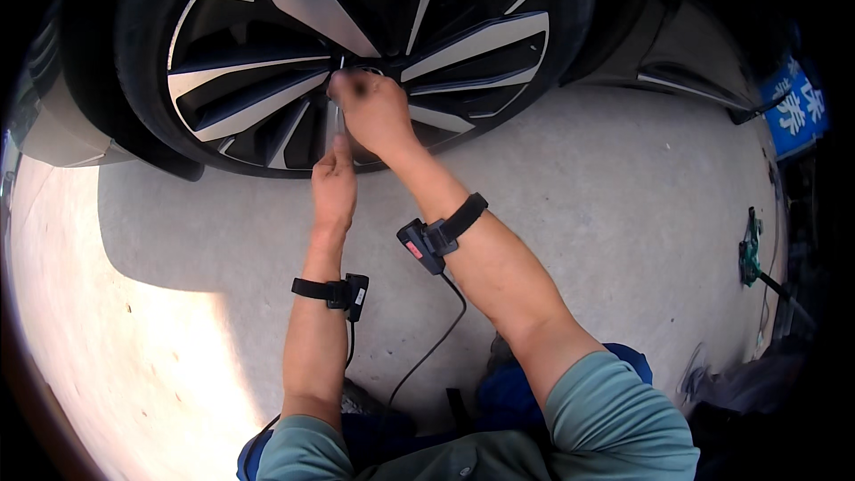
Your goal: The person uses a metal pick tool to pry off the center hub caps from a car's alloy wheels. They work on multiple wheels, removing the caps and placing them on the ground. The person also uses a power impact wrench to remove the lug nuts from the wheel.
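In front of me is a car wheel (476, 43) with a black tyre and silver-and-black spokes. My left hand (335, 185) is closed round the lower end of a slim metal tool (339, 118), which points up toward the middle of the wheel. Its upper part passes beside my right hand, and its working end is hard to make out. My right hand (378, 116) is closed at the hub, just above and right of the left one. A dark blurred spot covers its fingers, so what they hold does not show.
Grey bodywork (76, 116) flanks the wheel at left; a dark car panel (641, 44) is at right. Grey concrete floor (570, 187) lies below. A green tool or stand (751, 254) and a blue sign (793, 111) are far right. Cabled black devices (422, 245) are strapped on both forearms.
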A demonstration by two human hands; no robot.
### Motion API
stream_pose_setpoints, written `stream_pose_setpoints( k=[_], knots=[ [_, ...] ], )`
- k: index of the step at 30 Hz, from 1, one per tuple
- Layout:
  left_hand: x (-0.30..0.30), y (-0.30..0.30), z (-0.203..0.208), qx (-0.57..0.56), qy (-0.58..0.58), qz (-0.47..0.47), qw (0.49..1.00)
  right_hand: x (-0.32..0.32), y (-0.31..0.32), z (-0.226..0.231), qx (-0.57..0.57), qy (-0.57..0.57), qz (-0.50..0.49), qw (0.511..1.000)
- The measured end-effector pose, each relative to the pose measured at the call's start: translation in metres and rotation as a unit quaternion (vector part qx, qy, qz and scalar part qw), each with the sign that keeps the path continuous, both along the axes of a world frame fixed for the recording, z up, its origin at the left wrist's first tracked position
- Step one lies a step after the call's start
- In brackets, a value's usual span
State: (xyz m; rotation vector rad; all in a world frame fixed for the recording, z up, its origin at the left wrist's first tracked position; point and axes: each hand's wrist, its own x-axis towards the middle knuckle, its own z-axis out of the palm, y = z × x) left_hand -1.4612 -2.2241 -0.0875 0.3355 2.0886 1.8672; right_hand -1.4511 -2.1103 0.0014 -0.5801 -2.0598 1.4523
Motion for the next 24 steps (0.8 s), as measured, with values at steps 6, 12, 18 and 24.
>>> stream_pose_setpoints(
  k=[6,12,18,24],
  knots=[
    [-0.001,0.014,-0.021,0.029,-0.031,-0.017,0.999,-0.002,0.005,-0.002,0.068,-0.008,-0.032,0.997],
    [0.040,0.014,0.024,0.100,-0.165,0.041,0.980,0.005,-0.008,0.014,0.014,-0.021,-0.038,0.999],
    [0.047,0.019,0.048,0.009,-0.135,0.086,0.987,0.004,-0.003,0.001,0.005,-0.045,-0.051,0.998],
    [-0.002,0.011,-0.034,0.022,0.087,0.038,0.995,0.002,-0.003,0.004,-0.022,-0.039,-0.025,0.999]
  ],
)
